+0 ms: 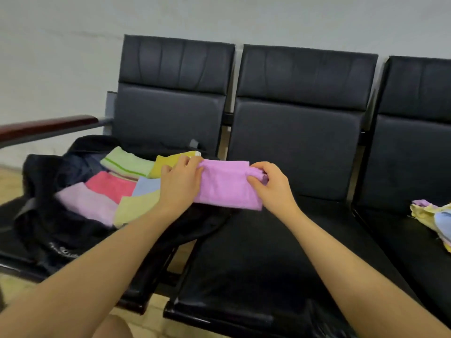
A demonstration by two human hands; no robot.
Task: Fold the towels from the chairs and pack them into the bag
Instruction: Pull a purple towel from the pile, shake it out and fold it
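You hold a folded pink towel [227, 185] between your 2 hands, just above the gap where the left chair meets the middle chair [280, 215], right at the edge of the open bag [44, 203]. Your left hand [179, 184] pinches the towel's left end, fingers curled over its top edge. Your right hand [271, 185] grips the right end, thumb and fingers bunching the cloth there.

The fold on this towel looks finished, so you seem to be at the point of carrying it across into the bag. Inside the black bag, which sprawls over the left chair [170, 106], 6 or so folded towels already lie side by side: a green striped one [124, 162], a yellow one [168, 164], a red one [109, 185], a pale blue one [147, 187], a light pink one [85, 203] and a pale yellow-green one [136, 207]. So a good part of the packing is done.

What is left sits on the right chair [415, 154]: a loose pile of unfolded towels [436, 220] in yellow, blue and lilac, partly cut off by the frame, so you cannot count them.

Around you there is a wooden armrest [48, 126] at the far left and a plain wall [61, 57] behind the seats. Nothing blocks the short path to the bag; free room among the packed towels looks tight.
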